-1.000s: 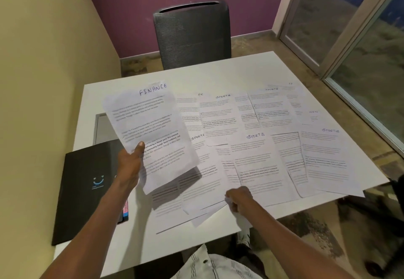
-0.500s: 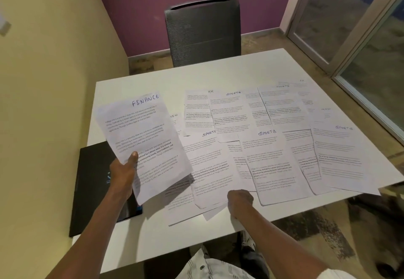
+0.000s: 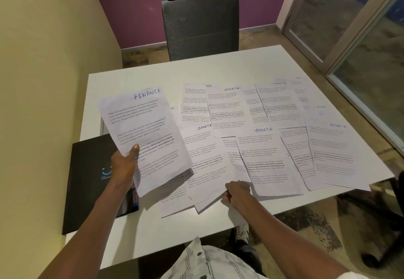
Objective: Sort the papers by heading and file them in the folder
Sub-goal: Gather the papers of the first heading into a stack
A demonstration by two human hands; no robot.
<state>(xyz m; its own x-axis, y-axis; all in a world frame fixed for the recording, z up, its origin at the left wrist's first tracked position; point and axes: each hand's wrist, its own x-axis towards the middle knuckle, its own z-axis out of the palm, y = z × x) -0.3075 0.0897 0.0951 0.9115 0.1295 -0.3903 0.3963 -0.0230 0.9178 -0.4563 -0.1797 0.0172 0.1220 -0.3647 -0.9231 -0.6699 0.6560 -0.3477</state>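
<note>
My left hand [image 3: 123, 166] holds up a sheet headed FINANCE [image 3: 144, 134], gripped at its lower left edge, above the left part of the white table [image 3: 140, 77]. My right hand [image 3: 237, 193] pinches the lower edge of a sheet [image 3: 207, 200] in the overlapping spread near the table's front. Several sheets lie face up across the table, among them ones headed SPORTS [image 3: 264, 158] and HR [image 3: 193, 103]. A black folder [image 3: 87, 180] with a blue smile logo lies closed at the table's left edge, partly under my left arm.
A dark mesh chair [image 3: 200, 23] stands behind the table's far side. A yellow wall runs close along the left. Glass doors [image 3: 358, 27] are at the right. Sheets overhang the table's front right edge [image 3: 349, 188].
The FINANCE sheet has stayed raised in my left hand, shifting slightly left over the folder. My right hand remains on the front papers, its fingers closed on a sheet's edge.
</note>
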